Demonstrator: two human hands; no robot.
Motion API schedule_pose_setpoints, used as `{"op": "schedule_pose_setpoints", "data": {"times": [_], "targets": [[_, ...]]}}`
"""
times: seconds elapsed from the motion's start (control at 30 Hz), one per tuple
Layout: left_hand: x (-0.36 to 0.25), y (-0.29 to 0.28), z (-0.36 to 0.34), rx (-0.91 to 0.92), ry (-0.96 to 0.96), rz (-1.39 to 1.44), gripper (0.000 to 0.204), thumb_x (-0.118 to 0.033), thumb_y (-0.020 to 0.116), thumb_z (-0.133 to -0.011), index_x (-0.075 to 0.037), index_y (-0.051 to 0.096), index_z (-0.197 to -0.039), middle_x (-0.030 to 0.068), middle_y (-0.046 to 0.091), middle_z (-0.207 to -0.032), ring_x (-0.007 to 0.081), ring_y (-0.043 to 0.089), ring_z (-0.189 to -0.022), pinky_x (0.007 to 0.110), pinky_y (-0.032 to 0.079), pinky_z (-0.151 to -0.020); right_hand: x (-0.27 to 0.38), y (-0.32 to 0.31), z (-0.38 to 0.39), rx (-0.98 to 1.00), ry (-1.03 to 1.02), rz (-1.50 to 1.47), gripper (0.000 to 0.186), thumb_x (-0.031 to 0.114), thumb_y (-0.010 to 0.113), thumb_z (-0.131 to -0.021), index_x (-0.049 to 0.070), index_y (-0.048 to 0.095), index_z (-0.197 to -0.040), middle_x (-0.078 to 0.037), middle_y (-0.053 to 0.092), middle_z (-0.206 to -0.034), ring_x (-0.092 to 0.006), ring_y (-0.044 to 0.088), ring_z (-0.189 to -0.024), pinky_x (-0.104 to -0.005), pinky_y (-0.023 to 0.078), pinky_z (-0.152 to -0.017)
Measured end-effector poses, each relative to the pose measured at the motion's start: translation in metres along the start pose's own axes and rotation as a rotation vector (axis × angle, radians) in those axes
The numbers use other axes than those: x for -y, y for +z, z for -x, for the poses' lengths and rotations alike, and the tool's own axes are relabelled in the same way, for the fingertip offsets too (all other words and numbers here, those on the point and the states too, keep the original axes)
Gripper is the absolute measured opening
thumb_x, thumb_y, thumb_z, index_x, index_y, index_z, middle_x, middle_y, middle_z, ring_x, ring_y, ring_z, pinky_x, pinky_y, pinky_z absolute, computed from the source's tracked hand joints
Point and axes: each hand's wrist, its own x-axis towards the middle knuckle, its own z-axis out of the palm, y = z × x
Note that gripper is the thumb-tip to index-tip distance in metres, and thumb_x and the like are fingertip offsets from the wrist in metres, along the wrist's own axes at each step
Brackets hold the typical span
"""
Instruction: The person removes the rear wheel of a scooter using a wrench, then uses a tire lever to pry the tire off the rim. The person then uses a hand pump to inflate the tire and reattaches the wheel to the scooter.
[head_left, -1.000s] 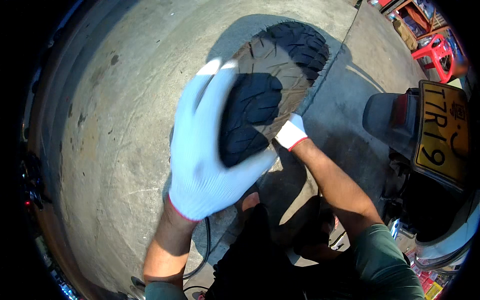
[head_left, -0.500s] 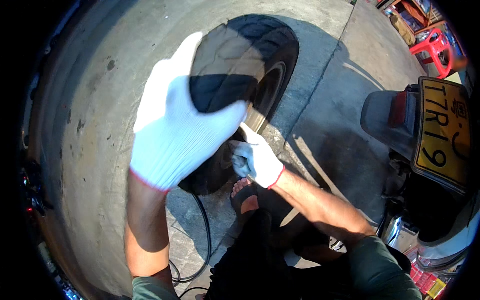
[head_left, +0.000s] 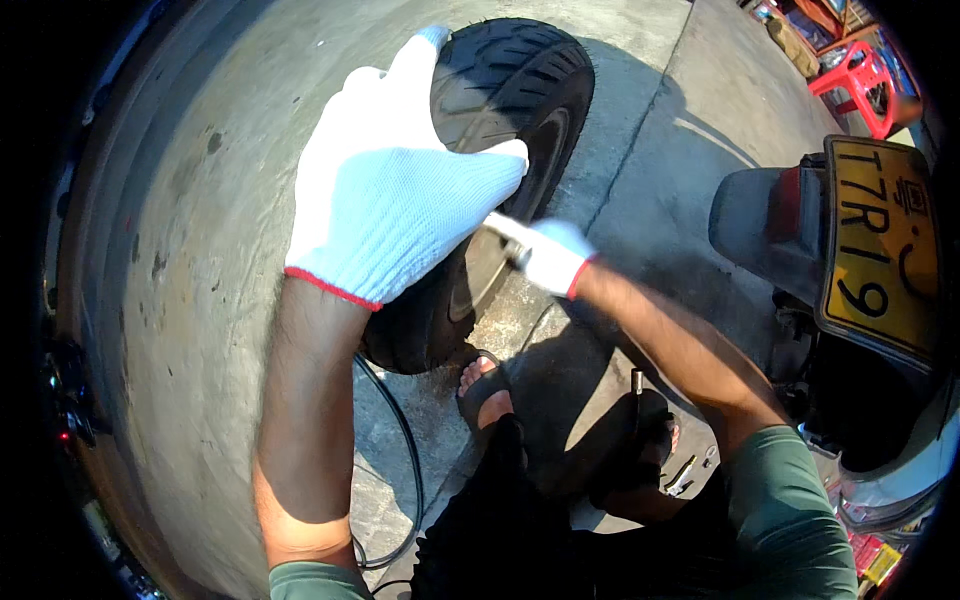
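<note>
A motorcycle wheel with a black treaded tyre [head_left: 515, 75] stands upright on the concrete in front of me. My left hand [head_left: 400, 180], in a white knitted glove with a red cuff, grips it from the left, fingers over the tread and thumb at the side. On the right, by the lower side of the wheel, is my right hand [head_left: 545, 255], gloved alike. Motion smears it; a finger seems to point at the rim, and whether it holds anything is unclear. Part of the rim is hidden behind my hands.
A black hose [head_left: 412, 460] curls on the floor left of my sandalled foot [head_left: 485, 390]. Near my other foot lie a small metal cylinder [head_left: 637, 380] and a metal hand tool [head_left: 681, 475]. At right is a motorcycle's rear with a yellow plate [head_left: 885, 240]; a red stool [head_left: 858, 82] stands beyond.
My left hand has shifted right and a little forward and now rests on the tyre. My right hand has moved right and forward, away from the wheel's near lower side, its fingers now blurred.
</note>
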Motion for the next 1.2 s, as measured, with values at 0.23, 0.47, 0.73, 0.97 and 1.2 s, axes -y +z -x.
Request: {"op": "schedule_pose_setpoints", "data": {"times": [0.23, 0.47, 0.73, 0.97, 1.2], "targets": [[-0.019, -0.01, 0.001, 0.026, -0.046, -0.026, 0.088, -0.042, 0.079, -0.07, -0.007, 0.044, -0.142, 0.023, 0.059, -0.115, 0.0354, 0.059, -0.11, 0.041, 0.048, -0.095, 0.019, 0.053, 0.018, -0.112, 0.321, -0.226, 0.053, 0.01, 0.049, -0.096, 0.019, 0.042, -0.148, -0.015, 0.068, -0.094, -0.0249, 0.064, -0.075, -0.0357, 0.052, -0.067], [-0.008, -0.013, 0.019, -0.035, 0.017, 0.043, 0.086, -0.042, 0.077, -0.07, -0.006, 0.045, -0.141, 0.024, 0.06, -0.117, 0.0368, 0.059, -0.109, 0.042, 0.048, -0.095, -0.008, 0.063, 0.128, -0.354, 0.397, -0.618, 0.036, 0.004, 0.049, -0.097, 0.008, 0.06, -0.13, 0.0, 0.057, -0.087, -0.0073, 0.049, -0.071, -0.0205, 0.043, -0.065], [0.011, -0.022, 0.037, -0.041, 0.081, 0.255, 0.075, -0.031, 0.077, -0.075, -0.002, 0.048, -0.138, 0.0228, 0.064, -0.118, 0.0329, 0.063, -0.11, 0.04, 0.048, -0.097, -0.072, 0.011, 0.321, -0.667, 1.006, -0.421, 0.047, 0.007, 0.059, -0.088, 0.006, 0.053, -0.134, -0.014, 0.068, -0.111, -0.0216, 0.066, -0.083, -0.0304, 0.053, -0.068], [0.018, -0.032, 0.044, -0.079, 0.035, 0.074, 0.082, -0.042, 0.075, -0.076, -0.008, 0.043, -0.144, 0.024, 0.06, -0.118, 0.0357, 0.059, -0.111, 0.043, 0.047, -0.097, -0.127, 0.054, 0.43, -0.582, 1.23, 0.005, 0.039, 0.034, 0.06, -0.088, 0.002, 0.069, -0.107, -0.024, 0.07, -0.094, -0.0389, 0.068, -0.091, -0.0427, 0.05, -0.077], [0.0, -0.02, 0.047, -0.119, 0.052, 0.133, 0.076, -0.034, 0.075, -0.076, -0.004, 0.047, -0.14, 0.0241, 0.064, -0.117, 0.0339, 0.062, -0.11, 0.041, 0.049, -0.095, -0.178, 0.077, 0.536, -0.633, 1.341, 0.071, 0.035, 0.033, 0.059, -0.094, 0.003, 0.069, -0.107, -0.013, 0.07, -0.081, -0.0258, 0.064, -0.062, -0.0415, 0.051, -0.059]]}}
